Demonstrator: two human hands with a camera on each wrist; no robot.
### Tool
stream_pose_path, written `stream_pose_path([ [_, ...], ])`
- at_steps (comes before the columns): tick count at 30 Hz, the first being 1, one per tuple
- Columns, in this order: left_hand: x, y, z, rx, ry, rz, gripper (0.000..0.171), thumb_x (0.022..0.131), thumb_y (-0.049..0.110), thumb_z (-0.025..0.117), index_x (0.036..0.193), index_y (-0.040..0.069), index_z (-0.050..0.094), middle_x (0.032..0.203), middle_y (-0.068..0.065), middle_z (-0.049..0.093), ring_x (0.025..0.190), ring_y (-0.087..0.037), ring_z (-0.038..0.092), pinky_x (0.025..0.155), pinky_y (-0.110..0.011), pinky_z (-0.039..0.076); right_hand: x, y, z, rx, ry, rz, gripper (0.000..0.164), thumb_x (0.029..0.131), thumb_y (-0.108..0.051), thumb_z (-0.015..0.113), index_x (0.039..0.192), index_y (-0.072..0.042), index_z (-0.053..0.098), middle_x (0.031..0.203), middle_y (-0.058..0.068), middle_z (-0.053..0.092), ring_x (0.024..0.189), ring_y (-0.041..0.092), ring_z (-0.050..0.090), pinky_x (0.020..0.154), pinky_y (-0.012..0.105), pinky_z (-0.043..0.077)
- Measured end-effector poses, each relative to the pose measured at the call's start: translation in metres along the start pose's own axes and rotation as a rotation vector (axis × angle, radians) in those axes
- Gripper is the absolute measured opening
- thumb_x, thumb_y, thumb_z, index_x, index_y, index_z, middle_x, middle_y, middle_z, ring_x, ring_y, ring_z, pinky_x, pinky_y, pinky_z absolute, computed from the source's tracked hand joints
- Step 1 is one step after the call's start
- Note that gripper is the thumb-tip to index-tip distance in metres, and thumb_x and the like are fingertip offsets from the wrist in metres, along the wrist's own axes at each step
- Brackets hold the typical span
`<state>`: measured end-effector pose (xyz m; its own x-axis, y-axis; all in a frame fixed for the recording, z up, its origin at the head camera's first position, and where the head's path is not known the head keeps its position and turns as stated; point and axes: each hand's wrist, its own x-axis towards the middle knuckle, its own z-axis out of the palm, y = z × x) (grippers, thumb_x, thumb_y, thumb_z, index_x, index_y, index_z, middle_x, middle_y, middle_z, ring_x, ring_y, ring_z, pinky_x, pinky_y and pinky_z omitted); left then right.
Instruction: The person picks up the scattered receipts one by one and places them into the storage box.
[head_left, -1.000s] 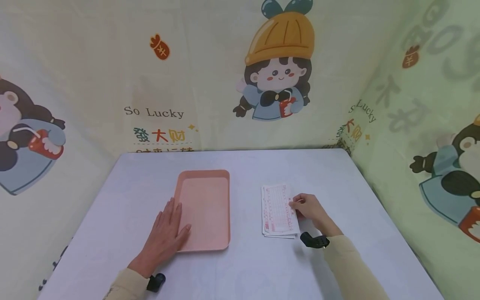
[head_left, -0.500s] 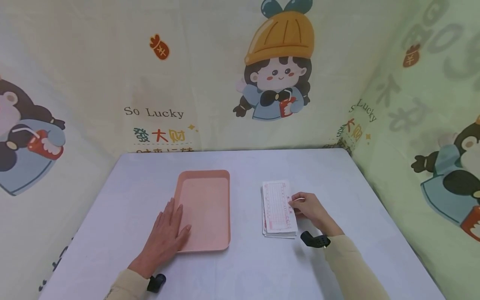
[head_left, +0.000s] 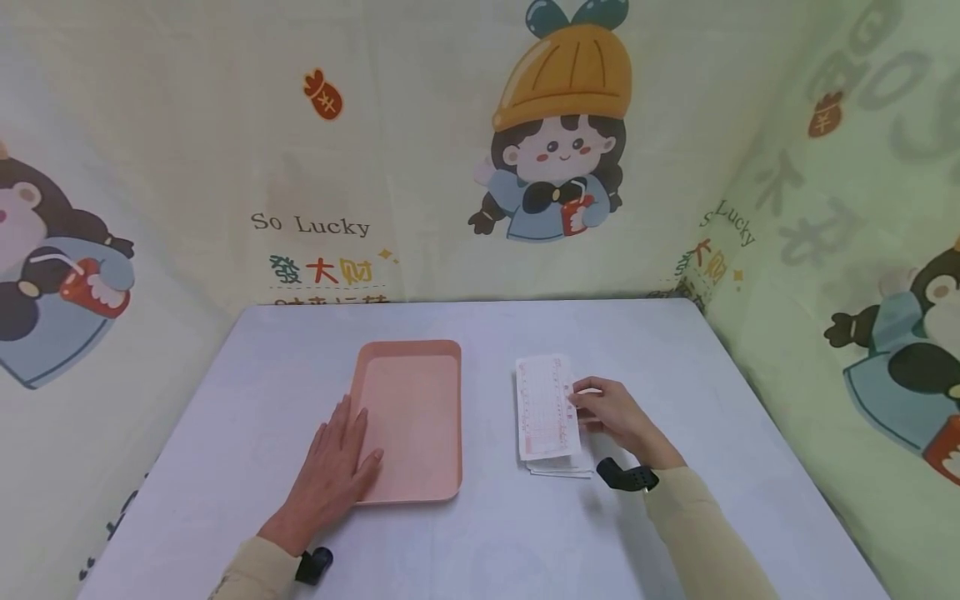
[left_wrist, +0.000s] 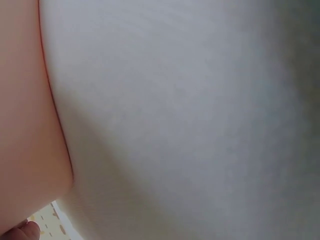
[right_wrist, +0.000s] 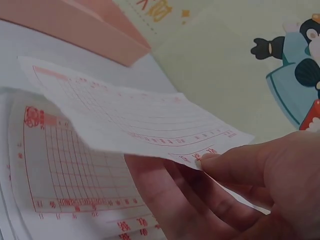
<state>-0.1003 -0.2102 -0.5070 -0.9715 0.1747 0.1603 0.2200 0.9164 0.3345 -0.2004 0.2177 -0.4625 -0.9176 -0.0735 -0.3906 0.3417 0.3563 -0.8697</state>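
Observation:
My right hand [head_left: 618, 421] pinches the edge of a printed paper form [head_left: 546, 408] between thumb and fingers. In the right wrist view that sheet [right_wrist: 135, 120] is lifted and slightly bowed, apart from the forms below. Under it lies a stack of similar forms [right_wrist: 75, 170] with red print, partly covered by the raised sheet. On the left, an empty pink tray [head_left: 408, 417] lies flat on the table. My left hand [head_left: 322, 462] rests on the tray's left side with its fingers straight. Only a bit of that hand shows at the corner of the left wrist view.
A white-covered table [head_left: 480, 542] bears the tray and the forms. Behind it hangs a cream cloth [head_left: 420, 167] with cartoon prints, and a similar cloth [head_left: 787, 275] closes the right side. Dark bands sit on both wrists.
The pinched form has risen off the stack and shifted left, baring the lower edges of the forms beneath. My right hand has moved slightly left with it. The left hand keeps its place.

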Motion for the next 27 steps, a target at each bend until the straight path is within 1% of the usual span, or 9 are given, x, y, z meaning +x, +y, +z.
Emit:
stream_pose_path([
  [5,0.001,0.0,0.001,0.01,0.001,-0.001,0.072,0.099,0.041,0.05,0.154,-0.001,0.028,0.166,-0.021,0.007,0.152,-0.04,0.012,0.12,-0.058,0.016,0.0,-0.005,0.002,0.032,-0.024,-0.011,0.035,0.098,-0.016,0.059,0.129,-0.002,0.054,0.117,0.019,0.068,0.087,0.023,0.068,0.07,0.029,0.058],
  [12,0.003,0.001,-0.001,0.021,-0.002,0.002,0.073,0.099,0.04,0.051,0.155,-0.001,0.027,0.165,-0.022,0.009,0.152,-0.04,0.014,0.12,-0.06,0.016,-0.001,-0.012,0.009,0.037,-0.043,-0.046,0.037,0.098,-0.017,0.059,0.13,-0.001,0.054,0.118,0.019,0.067,0.087,0.023,0.067,0.07,0.029,0.059],
  [16,0.001,0.001,-0.004,0.018,0.0,0.017,0.075,0.099,0.041,0.052,0.155,-0.002,0.026,0.165,-0.023,0.011,0.151,-0.041,0.015,0.119,-0.062,0.018,-0.002,-0.015,0.014,0.045,-0.053,-0.051,0.037,0.097,-0.017,0.06,0.13,-0.001,0.055,0.118,0.019,0.067,0.087,0.023,0.068,0.071,0.028,0.059],
  [19,-0.001,-0.001,-0.007,0.012,-0.004,0.027,0.077,0.098,0.042,0.053,0.155,-0.002,0.025,0.164,-0.023,0.012,0.15,-0.042,0.016,0.117,-0.064,0.02,-0.002,-0.018,0.017,0.049,-0.067,-0.055,0.036,0.097,-0.018,0.06,0.129,-0.002,0.055,0.117,0.018,0.068,0.088,0.023,0.068,0.072,0.029,0.059],
  [21,-0.002,-0.003,-0.009,0.014,-0.008,0.021,0.078,0.098,0.043,0.053,0.155,-0.002,0.024,0.164,-0.023,0.013,0.15,-0.042,0.017,0.116,-0.065,0.021,-0.002,-0.02,0.019,0.049,-0.08,-0.059,0.035,0.098,-0.018,0.059,0.129,-0.002,0.055,0.116,0.018,0.068,0.09,0.024,0.068,0.073,0.029,0.059],
  [24,-0.003,-0.007,-0.011,0.023,-0.011,0.01,0.079,0.099,0.045,0.052,0.156,-0.001,0.022,0.164,-0.022,0.015,0.15,-0.041,0.019,0.116,-0.064,0.021,0.0,-0.022,0.023,0.046,-0.091,-0.066,0.034,0.097,-0.018,0.059,0.128,-0.003,0.056,0.116,0.017,0.068,0.091,0.024,0.068,0.075,0.029,0.059],
  [27,-0.003,-0.01,-0.012,0.026,-0.006,0.013,0.079,0.099,0.045,0.051,0.156,-0.002,0.021,0.164,-0.021,0.018,0.15,-0.041,0.021,0.116,-0.064,0.021,0.002,-0.024,0.026,0.057,-0.094,-0.068,0.033,0.097,-0.016,0.059,0.127,-0.003,0.057,0.115,0.017,0.068,0.091,0.024,0.069,0.075,0.03,0.059],
])
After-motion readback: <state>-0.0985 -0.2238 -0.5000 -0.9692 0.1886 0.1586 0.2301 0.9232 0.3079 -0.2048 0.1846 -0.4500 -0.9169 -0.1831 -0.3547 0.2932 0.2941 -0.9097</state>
